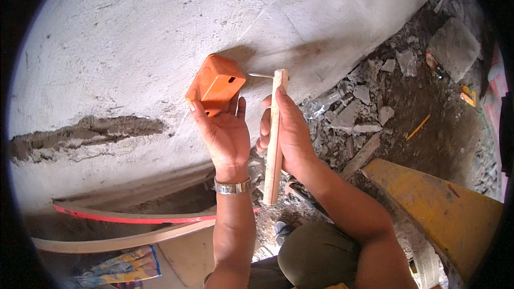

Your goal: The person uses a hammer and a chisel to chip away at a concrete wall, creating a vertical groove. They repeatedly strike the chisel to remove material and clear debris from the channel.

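An orange plastic electrical box [217,81] is gripped in my left hand [229,139], thumb on its near side and fingers behind. The box is tilted in front of the pale plastered wall [144,37]; I cannot tell whether it touches the wall. Just to the right, my right hand [294,131] is closed around a wooden stick [273,150] held nearly upright. From the stick's top end a thin metal nail [261,75] sticks out sideways, its point toward the box with a small gap between them.
A rough groove [91,134] is cut into the wall at left. Below it lie a red straightedge [134,216], a wooden strip [123,242] and a patterned cloth [120,268]. Rubble [348,115] lines the wall's foot at right, near a yellow pencil-like stick [418,127] and a yellow board [441,200].
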`<control>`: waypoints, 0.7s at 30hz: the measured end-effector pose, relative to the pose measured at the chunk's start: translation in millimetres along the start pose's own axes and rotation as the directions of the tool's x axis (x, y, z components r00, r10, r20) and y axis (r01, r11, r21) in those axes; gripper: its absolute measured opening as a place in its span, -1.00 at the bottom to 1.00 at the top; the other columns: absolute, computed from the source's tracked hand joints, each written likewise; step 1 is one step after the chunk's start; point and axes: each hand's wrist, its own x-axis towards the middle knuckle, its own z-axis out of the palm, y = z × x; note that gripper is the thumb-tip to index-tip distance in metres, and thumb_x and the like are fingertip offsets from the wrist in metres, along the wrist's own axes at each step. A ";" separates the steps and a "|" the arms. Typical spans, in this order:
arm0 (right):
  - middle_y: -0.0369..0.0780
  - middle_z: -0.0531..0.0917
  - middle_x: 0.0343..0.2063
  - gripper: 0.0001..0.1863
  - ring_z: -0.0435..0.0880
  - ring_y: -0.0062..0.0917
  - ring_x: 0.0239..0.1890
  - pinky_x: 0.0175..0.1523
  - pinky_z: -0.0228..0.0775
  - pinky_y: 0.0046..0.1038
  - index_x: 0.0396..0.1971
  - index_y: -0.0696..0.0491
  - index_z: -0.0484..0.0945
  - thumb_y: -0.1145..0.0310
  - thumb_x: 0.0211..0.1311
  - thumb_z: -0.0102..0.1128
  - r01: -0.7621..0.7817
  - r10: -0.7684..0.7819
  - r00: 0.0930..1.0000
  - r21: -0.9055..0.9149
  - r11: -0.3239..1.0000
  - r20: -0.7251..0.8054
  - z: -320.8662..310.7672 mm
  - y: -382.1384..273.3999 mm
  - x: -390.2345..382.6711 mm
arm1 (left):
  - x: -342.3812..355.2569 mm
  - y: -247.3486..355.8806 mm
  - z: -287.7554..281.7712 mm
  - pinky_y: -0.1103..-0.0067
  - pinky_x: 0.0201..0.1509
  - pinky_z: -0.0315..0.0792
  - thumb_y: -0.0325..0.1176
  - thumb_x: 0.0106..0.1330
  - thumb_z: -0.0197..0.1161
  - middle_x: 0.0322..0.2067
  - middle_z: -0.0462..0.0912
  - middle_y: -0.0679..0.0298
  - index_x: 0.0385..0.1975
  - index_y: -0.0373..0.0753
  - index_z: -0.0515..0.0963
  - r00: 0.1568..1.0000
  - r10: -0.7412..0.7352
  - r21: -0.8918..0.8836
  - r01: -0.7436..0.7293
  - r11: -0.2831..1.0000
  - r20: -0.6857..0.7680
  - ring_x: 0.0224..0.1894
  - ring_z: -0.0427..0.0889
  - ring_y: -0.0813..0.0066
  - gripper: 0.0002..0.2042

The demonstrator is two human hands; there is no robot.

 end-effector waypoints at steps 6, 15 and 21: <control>-0.33 0.42 -0.61 -0.45 0.40 -0.61 -0.67 -0.51 0.42 -0.45 -0.03 -0.03 0.38 -0.26 0.43 -0.04 0.107 -0.099 0.993 -0.130 0.986 0.065 -3.6 0.4 -10.3 | 1.8 -3.4 -11.0 0.32 0.31 0.23 0.31 0.38 0.14 0.27 0.44 0.31 0.36 -0.03 0.29 1.000 0.021 -0.052 -0.020 0.998 0.011 0.26 0.42 0.34 -0.29; -0.14 0.60 -0.25 -0.53 0.61 -0.45 -0.24 -0.12 0.48 -0.37 0.14 0.15 0.41 0.06 0.52 0.09 0.635 -0.388 0.729 -0.769 0.077 0.563 25.0 -36.9 -30.4 | 6.6 -10.0 -18.3 0.39 0.14 0.48 0.18 0.35 0.29 -0.03 0.68 0.26 0.09 -0.26 0.49 1.000 0.019 -0.068 -0.019 0.998 -0.003 0.01 0.65 0.44 -0.40; -0.04 0.64 -0.20 -0.55 0.64 -0.09 -0.16 -0.06 0.47 -0.19 0.00 0.13 0.50 0.01 0.45 0.14 0.567 -0.123 0.677 -0.621 -0.541 0.726 92.0 -60.5 -50.4 | 5.0 -9.7 -11.9 0.52 0.01 0.56 0.05 0.36 0.36 -0.17 0.70 0.27 -0.02 -0.30 0.54 0.998 0.064 -0.185 -0.065 0.980 -0.013 -0.15 0.68 0.53 -0.50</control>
